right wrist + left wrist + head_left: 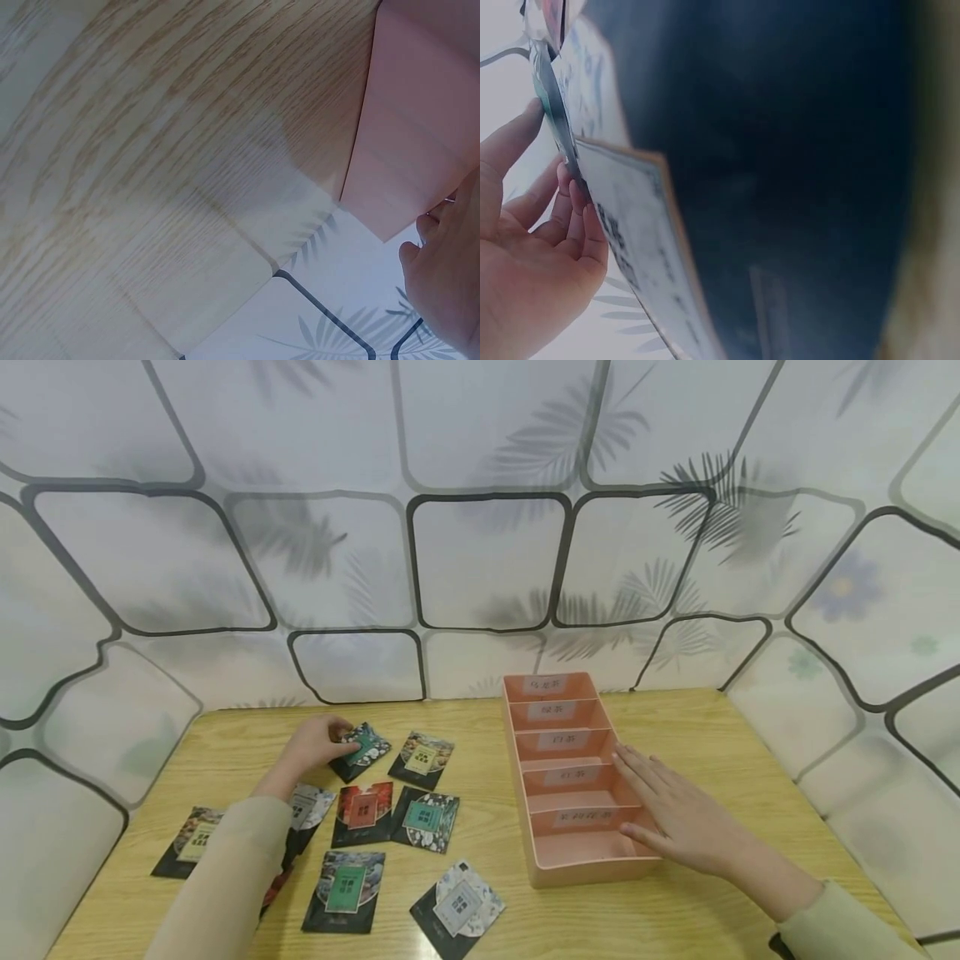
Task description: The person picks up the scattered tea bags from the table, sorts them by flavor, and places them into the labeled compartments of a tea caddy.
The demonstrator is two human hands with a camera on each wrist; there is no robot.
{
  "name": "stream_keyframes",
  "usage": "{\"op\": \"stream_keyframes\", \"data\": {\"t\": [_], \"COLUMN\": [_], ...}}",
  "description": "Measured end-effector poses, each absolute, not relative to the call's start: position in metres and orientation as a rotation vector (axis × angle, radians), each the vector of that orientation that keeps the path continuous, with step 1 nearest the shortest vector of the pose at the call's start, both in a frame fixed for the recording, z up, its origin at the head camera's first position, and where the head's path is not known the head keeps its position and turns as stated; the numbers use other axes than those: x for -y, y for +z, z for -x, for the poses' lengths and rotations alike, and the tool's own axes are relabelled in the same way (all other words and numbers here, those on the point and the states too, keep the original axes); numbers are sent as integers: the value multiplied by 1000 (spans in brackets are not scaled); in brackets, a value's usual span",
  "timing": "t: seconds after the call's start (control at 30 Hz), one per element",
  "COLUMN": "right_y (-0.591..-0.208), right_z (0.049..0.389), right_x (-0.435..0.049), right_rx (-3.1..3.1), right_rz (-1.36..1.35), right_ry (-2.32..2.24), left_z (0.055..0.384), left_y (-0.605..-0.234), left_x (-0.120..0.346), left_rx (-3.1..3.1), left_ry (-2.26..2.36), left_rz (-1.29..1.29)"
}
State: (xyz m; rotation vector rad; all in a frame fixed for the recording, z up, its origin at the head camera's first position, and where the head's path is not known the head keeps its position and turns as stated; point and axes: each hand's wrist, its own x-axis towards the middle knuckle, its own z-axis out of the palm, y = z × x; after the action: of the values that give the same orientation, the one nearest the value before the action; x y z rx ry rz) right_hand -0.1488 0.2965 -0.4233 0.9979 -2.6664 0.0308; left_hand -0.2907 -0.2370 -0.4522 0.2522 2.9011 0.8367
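Closest in, the left sleeve (225, 877) slants over the desk (705, 731); beyond it the left hand (307, 753), thumb and fingers pinching a teal packet (369, 747). More packets (363, 812) lie around, then the pink box (588, 872), the right hand (678, 818) at its right rim, fingers straight, touching.

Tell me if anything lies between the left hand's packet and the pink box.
A yellow-labelled packet lies on the table between the green-labelled packet in the left hand and the pink box. It looks low enough to pass over. The right hand partly covers the box's right edge.
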Motion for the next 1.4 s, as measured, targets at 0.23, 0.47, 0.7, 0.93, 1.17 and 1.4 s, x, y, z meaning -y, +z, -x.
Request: {"op": "stream_keyframes", "data": {"t": [0.23, 0.47, 0.7, 0.93, 1.17, 1.4], "right_y": [-423, -424, -426, -427, -427, -426], "right_z": [149, 149, 149, 149, 149, 149], "right_x": [-296, -297, -298, -298, -299, -298], "right_rx": [2667, 2691, 2768, 2774, 2775, 2751], "right_rz": [-1000, -991, -967, -965, -966, -982], "right_ry": [38, 24, 29, 19, 12, 31], "left_z": [292, 291, 288, 281, 279, 275], "left_y": [-455, -453, -447, -435, -426, -414], "left_x": [239, 237, 236, 235, 237, 233], "left_rx": [-2868, -2830, -2860, -2903, -2944, -2969], "left_ry": [903, 994, 1051, 1060, 1098, 1143], "left_rz": [-220, -159, -115, -133, -187, -254]}}
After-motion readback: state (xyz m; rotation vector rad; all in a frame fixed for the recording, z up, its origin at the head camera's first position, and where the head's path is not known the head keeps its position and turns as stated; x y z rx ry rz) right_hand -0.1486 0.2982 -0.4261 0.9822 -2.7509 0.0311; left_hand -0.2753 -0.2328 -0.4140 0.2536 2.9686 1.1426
